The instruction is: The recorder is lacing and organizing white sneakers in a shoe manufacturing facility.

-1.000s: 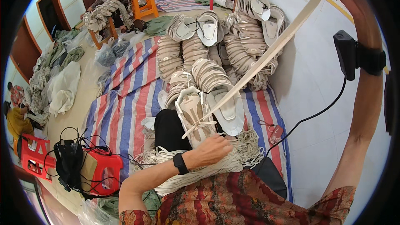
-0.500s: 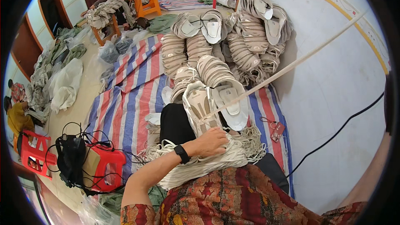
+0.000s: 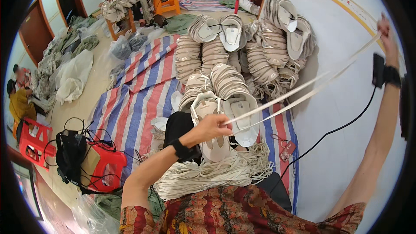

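A beige shoe upper [image 3: 216, 151] rests in front of me, on a thick bundle of pale shoelaces [image 3: 201, 175] across my lap. My left hand [image 3: 212, 128] is closed over the upper, with a cream shoelace [image 3: 286, 97] at its fingertips. Two strands of that lace stretch up to the right. At the far right, my right hand [image 3: 387, 32] is raised and closed round the lace's other end. The left hand covers part of the upper's lacing area.
Beyond the upper stand stacks of nested shoe uppers [image 3: 229, 80] on a striped tarpaulin [image 3: 143, 86]. A black cable [image 3: 333, 134] hangs by the right wall. Red stools [image 3: 106, 169] with a black bag [image 3: 71, 156] stand left. Other people sit farther off.
My left hand has risen from the lace bundle to the shoe upper and closed on the lace. My right hand has come into view at the far right. Two lace strands now show.
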A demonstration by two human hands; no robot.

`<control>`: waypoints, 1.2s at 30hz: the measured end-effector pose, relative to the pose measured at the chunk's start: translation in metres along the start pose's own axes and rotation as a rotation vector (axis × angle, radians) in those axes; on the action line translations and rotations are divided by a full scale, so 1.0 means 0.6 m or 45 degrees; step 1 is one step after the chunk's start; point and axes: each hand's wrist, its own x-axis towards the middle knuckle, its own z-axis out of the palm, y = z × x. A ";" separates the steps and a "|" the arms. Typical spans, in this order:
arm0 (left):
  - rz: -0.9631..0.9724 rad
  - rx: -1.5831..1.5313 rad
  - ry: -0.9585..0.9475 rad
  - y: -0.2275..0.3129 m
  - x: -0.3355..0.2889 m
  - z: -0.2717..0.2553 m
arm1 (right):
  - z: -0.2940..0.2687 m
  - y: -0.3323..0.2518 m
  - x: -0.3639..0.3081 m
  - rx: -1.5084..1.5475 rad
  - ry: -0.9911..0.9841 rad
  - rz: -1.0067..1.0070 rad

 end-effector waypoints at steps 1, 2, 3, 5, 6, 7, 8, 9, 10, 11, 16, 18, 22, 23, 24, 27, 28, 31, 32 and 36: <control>-0.067 -0.229 0.164 -0.004 -0.015 -0.017 | 0.018 0.056 -0.049 0.100 0.027 0.197; -0.067 -0.436 0.318 -0.008 -0.030 -0.038 | 0.039 0.109 -0.101 0.414 0.046 0.585; 0.135 -0.706 0.409 -0.016 -0.043 -0.065 | 0.064 0.156 -0.157 0.766 0.147 0.990; 0.280 -1.144 0.744 -0.035 -0.082 -0.126 | 0.118 0.210 -0.287 1.053 0.419 1.571; 0.217 -1.402 0.930 -0.045 -0.111 -0.160 | 0.148 0.206 -0.364 0.872 0.352 1.582; 0.351 -1.424 0.988 -0.054 -0.145 -0.200 | 0.183 0.183 -0.436 0.594 0.220 1.524; 0.581 -1.552 0.888 -0.066 -0.179 -0.235 | 0.217 0.150 -0.483 0.285 -0.139 1.647; 0.626 -1.686 0.889 -0.081 -0.216 -0.256 | 0.256 0.106 -0.515 0.081 -0.735 1.518; 0.706 -1.894 0.801 -0.099 -0.251 -0.269 | 0.308 0.038 -0.551 -0.612 -1.033 0.933; 0.685 -1.865 0.806 -0.121 -0.282 -0.272 | 0.347 -0.043 -0.574 -0.255 -0.767 0.810; -0.655 -1.288 1.577 -0.229 -0.366 -0.179 | 0.439 -0.426 -0.586 0.735 -0.933 0.211; -0.877 -1.062 1.388 -0.234 -0.379 -0.158 | 0.451 -0.506 -0.580 0.758 -0.970 0.152; -1.298 0.376 0.681 -0.202 -0.314 -0.134 | 0.464 -0.533 -0.573 0.632 -0.867 0.072; -0.945 0.763 0.620 -0.189 -0.286 -0.129 | 0.467 -0.529 -0.570 0.639 -0.913 0.037; -0.728 0.392 0.840 -0.177 -0.253 -0.114 | 0.470 -0.525 -0.568 0.645 -0.957 0.002; -0.141 0.093 0.950 -0.149 -0.143 -0.072 | 0.476 -0.517 -0.556 0.742 -1.036 0.198; -0.003 0.268 0.923 -0.140 -0.118 -0.061 | 0.476 -0.518 -0.553 0.739 -1.009 0.175; -0.215 0.230 0.604 -0.119 -0.077 -0.047 | 0.468 -0.523 -0.544 1.007 -1.130 0.643; -0.356 0.291 0.427 -0.115 -0.073 -0.049 | 0.465 -0.523 -0.539 1.174 -1.247 1.056; -0.887 0.007 0.246 -0.106 -0.067 -0.047 | 0.466 -0.500 -0.515 1.145 -1.554 1.518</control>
